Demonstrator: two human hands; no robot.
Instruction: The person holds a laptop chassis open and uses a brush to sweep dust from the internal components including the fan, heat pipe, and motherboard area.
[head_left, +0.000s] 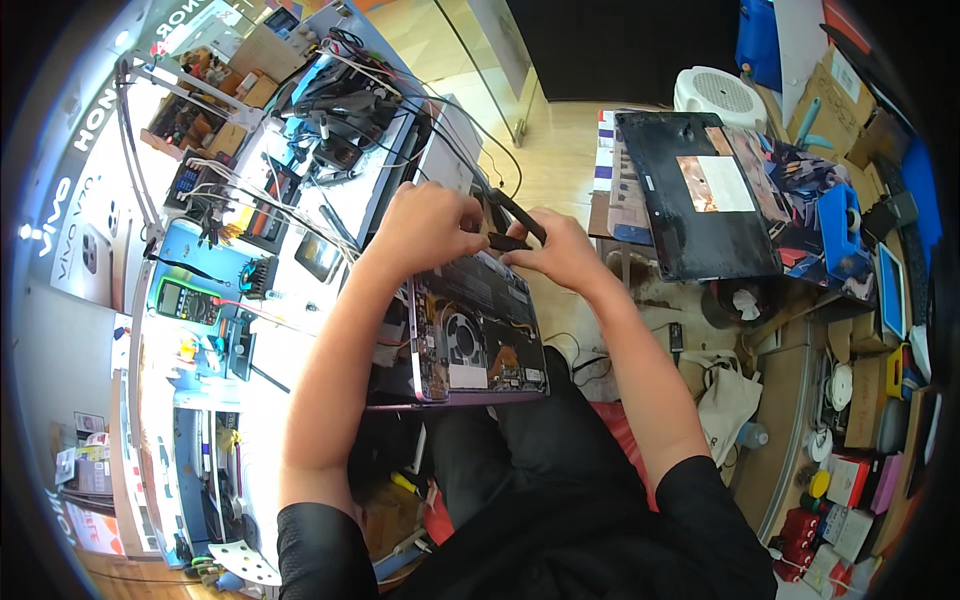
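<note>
An opened laptop base (480, 337) lies across my thighs at the edge of the bench, with its cooling fan (463, 337), circuit boards and battery exposed. My left hand (431, 229) is over the laptop's far left part, with its fingers curled down; what they touch is hidden. My right hand (555, 247) is at the far right corner, its fingers around a dark tool or black part (510, 241) that points toward my left fingertips. A thick black bar or cable (519, 214) passes by the right fingers; whether it joins that part I cannot tell.
The bright bench on the left holds a green multimeter (189, 301), a phone (319, 255), cables and a lamp arm (139, 172). On the right a black laptop cover (697, 195) lies on a side table beside a blue tape dispenser (844, 229). A bin (739, 304) stands below.
</note>
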